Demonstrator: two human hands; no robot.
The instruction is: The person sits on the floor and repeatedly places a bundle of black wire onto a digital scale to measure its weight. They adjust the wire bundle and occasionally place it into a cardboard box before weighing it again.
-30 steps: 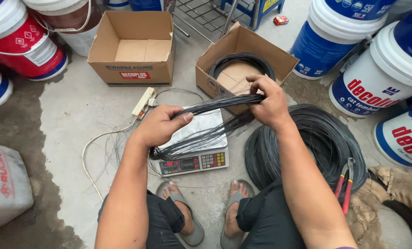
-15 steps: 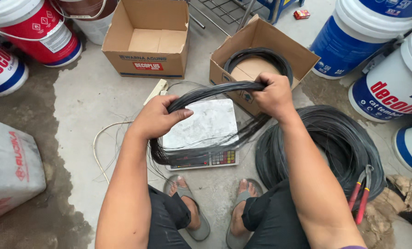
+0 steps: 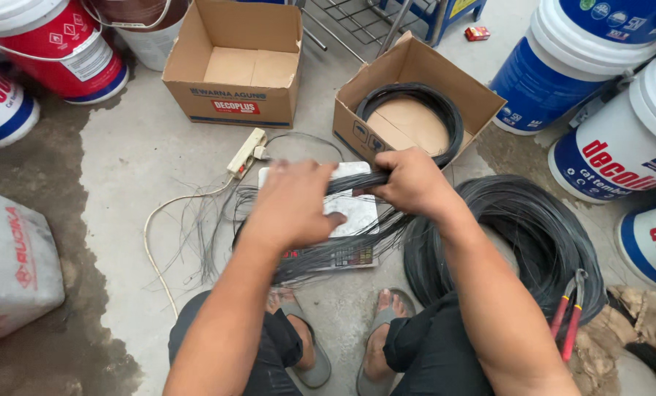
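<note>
Concrete floor (image 3: pixel 159 147): both your hands, left (image 3: pixel 293 205) and right (image 3: pixel 410 182), clench one bundle of thin black wire (image 3: pixel 343 246) over one digital scale (image 3: pixel 343 213). Two cardboard boxes, one big wire coil (image 3: pixel 519 227).

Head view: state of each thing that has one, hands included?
Left hand: closed on the wire bundle.
Right hand: gripping the wire bundle.
Scale: display lit, bundle above it.
Left carton: open, empty.
Right carton: open, wire coil inside.
Big wire coil: on floor.
Pliers: on coil.
</note>
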